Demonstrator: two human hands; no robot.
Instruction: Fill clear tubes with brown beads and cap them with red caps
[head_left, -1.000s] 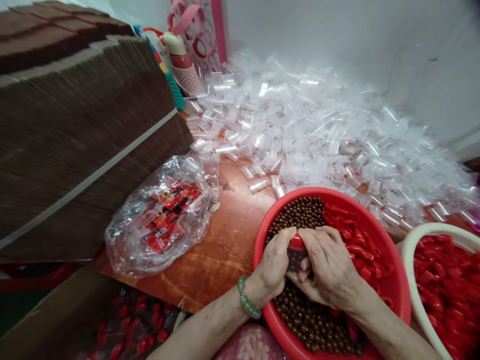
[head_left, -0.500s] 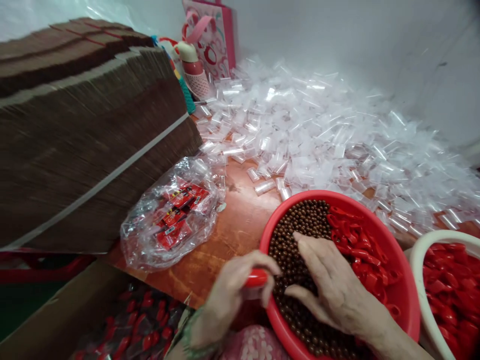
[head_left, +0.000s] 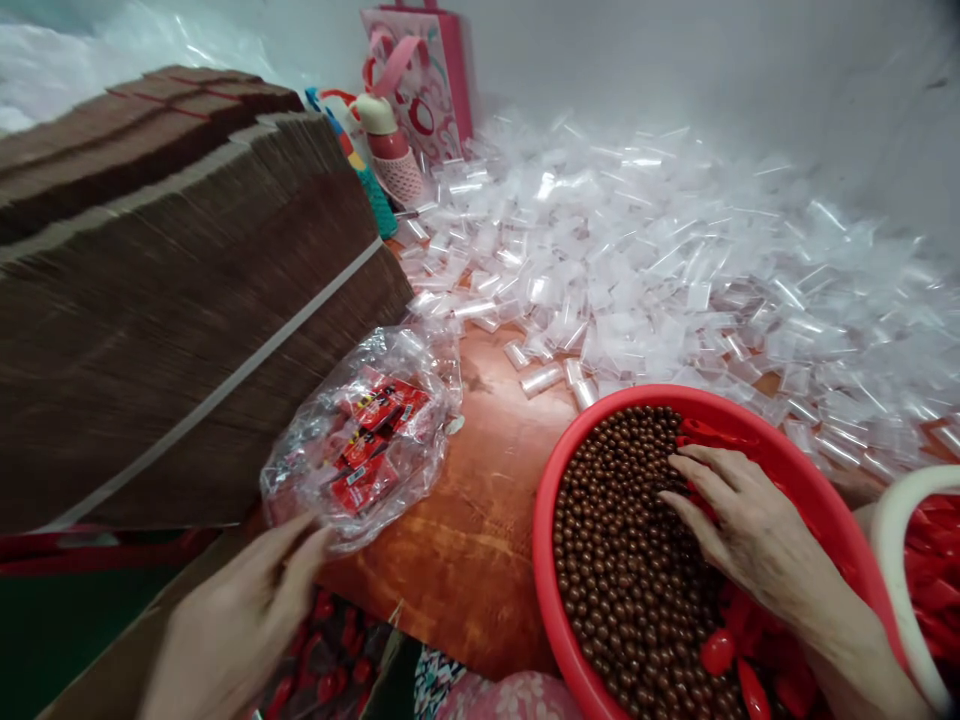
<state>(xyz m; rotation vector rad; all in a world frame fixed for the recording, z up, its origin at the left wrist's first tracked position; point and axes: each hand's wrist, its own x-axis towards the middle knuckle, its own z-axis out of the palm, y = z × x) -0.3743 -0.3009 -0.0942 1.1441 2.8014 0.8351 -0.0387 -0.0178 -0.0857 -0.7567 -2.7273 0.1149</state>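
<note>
Loose beads, red pieces, 2 hands apart

Right hand (head_left: 757,530): fingers half spread, no hold visible, at the border of brown beads (head_left: 615,560) and red plastic pieces (head_left: 752,690), all inside the red basin (head_left: 551,500). Left hand (head_left: 232,610): blurred, fingers parted above a box of red-topped packs (head_left: 330,645); grip hidden, cannot tell.

Risks, my judgement: a hasty right-hand sweep could flick beads over the rim; round, they'd roll. Left wrist could snag the clear bag (head_left: 367,440) just beyond.

Surface: glossy orange-brown tabletop (head_left: 487,480), clear sleeves (head_left: 615,240) heaped far side, cardboard stack (head_left: 187,280) left. Pale wall (head_left: 675,60) behind; flask (head_left: 386,145) near it.
</note>
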